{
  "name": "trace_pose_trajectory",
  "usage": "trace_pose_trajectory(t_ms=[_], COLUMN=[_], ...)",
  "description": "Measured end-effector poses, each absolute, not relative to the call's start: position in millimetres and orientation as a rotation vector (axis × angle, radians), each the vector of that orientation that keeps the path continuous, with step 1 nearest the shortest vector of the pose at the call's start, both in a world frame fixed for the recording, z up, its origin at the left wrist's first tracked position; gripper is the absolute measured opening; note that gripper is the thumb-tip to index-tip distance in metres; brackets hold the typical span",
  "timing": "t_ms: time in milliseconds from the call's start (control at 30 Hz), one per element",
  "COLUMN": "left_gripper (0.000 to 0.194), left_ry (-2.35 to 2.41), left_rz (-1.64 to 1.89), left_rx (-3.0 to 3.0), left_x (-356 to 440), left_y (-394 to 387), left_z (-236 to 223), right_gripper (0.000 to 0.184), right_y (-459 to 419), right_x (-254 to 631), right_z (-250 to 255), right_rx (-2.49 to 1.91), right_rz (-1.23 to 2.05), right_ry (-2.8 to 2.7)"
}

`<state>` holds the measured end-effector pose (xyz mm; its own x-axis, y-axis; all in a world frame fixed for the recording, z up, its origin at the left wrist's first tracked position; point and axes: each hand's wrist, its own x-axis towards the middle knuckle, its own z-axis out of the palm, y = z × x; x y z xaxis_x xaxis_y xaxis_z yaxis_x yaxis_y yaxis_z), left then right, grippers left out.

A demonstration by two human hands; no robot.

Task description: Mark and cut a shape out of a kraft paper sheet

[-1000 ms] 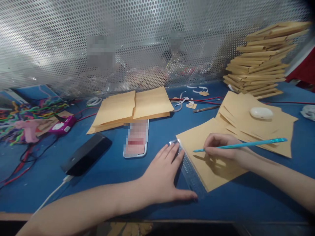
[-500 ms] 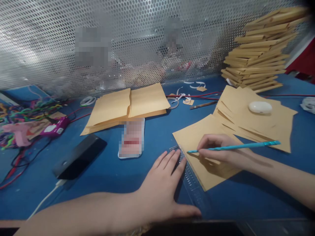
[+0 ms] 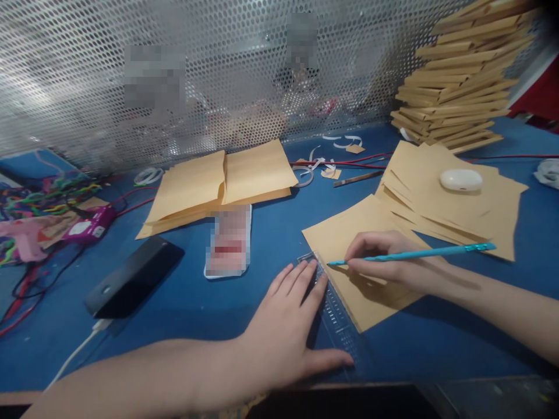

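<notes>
My left hand (image 3: 286,317) lies flat with its fingers spread, the fingertips pressing on a clear plastic ruler (image 3: 335,317). The ruler runs along the left edge of a brown kraft paper sheet or envelope (image 3: 345,230). My right hand (image 3: 388,262) is closed in a writing grip round a blue pencil (image 3: 423,254). The pencil's tip is on or just above the paper, close to the ruler's upper end. More brown paper pieces (image 3: 437,206) lie fanned out just beyond my right hand, with a white rounded case (image 3: 461,180) on top.
A stack of folded brown paper (image 3: 454,81) rises at the back right. Open brown sheets (image 3: 257,171) lie before a perforated metal screen (image 3: 244,70). A phone (image 3: 229,244), a black power bank (image 3: 135,278) with a white cable, a pink glue gun (image 3: 26,238) and red wires lie leftward.
The whole view has shifted slightly, so things appear a little higher and further left. Both hands, the pencil and the ruler keep about the same places on the paper.
</notes>
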<state>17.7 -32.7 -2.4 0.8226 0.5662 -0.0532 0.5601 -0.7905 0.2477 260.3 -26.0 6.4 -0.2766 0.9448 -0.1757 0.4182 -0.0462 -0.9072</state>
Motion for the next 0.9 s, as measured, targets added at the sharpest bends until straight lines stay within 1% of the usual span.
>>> trace_pose_trajectory(t_ms=[267,633,900], left_gripper=[0.103,0.102,0.104], left_ry=[0.856,0.861,0.895], left_rz=[0.029,0.025,0.021], left_rx=[2.758,2.783,2.765], left_x=[18.8,18.9,20.8], left_y=[-32.4,-32.8,-34.3], left_z=[-3.3,-3.1,-3.4], right_gripper=[0.018,0.014,0.016], right_y=[-27.3,-26.5,-26.8], right_x=[257.5,257.2,257.7], right_z=[15.2,17.5,16.0], right_rx=[-1.464,-1.464,-1.466], right_rz=[1.377,1.361,1.353], right_ry=[-1.691,-1.702,-1.711])
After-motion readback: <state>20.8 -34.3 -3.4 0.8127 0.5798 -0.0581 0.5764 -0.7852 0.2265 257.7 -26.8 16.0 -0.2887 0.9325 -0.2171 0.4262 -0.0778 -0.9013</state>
